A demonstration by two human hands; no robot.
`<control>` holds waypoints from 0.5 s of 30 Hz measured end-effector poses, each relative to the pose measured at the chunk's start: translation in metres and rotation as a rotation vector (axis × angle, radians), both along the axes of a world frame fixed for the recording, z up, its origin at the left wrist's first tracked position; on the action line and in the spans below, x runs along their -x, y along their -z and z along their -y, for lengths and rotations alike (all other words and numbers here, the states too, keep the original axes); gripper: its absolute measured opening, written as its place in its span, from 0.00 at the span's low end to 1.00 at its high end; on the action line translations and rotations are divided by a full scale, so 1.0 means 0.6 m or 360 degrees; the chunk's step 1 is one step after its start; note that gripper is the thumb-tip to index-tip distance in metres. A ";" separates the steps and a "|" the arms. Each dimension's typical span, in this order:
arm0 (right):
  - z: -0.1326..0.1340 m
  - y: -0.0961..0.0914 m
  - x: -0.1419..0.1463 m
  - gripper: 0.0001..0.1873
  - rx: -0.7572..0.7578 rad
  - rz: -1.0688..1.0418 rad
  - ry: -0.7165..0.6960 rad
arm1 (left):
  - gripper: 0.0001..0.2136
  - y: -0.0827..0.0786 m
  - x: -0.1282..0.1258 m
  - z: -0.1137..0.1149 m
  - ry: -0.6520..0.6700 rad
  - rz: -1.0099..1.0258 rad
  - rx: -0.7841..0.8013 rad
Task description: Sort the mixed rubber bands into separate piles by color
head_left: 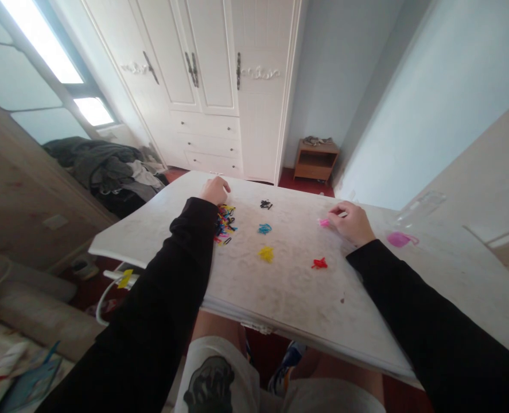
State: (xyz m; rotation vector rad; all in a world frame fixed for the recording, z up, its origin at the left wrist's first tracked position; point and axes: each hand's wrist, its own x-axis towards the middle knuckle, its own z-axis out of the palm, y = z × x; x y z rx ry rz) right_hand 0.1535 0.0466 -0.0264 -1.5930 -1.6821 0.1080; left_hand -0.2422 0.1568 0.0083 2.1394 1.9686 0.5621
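Note:
My left hand (215, 190) is curled at the far edge of a mixed pile of small coloured rubber bands (225, 225); its fingers are bent in, and anything in them is hidden. My right hand (352, 222) is over a small pink pile of bands (323, 222), thumb and fingers drawn together at its edge. Whatever they pinch is too small to make out. Between the hands lie separate little piles: black bands (266, 204), blue bands (264, 228), yellow bands (265, 254) and red bands (319, 263).
The white table (288, 298) reaches to both sides. On its right lie a clear plastic container (422, 207) and a flat pink object (401, 239). Beyond stand a white wardrobe (211, 86) and a small wooden nightstand (317, 160). Clothes (108, 166) are heaped at left.

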 end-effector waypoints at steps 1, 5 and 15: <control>0.000 0.000 0.000 0.07 -0.0002 -0.0001 -0.0005 | 0.17 -0.001 0.001 0.000 0.0010 0.0007 0.0001; 0.000 0.000 0.001 0.07 -0.0010 -0.0004 -0.0012 | 0.17 -0.006 0.004 0.000 0.0033 0.0024 0.0003; 0.001 -0.001 0.001 0.06 -0.0019 0.0018 -0.0047 | 0.14 -0.013 0.006 0.008 0.0027 0.0035 0.0096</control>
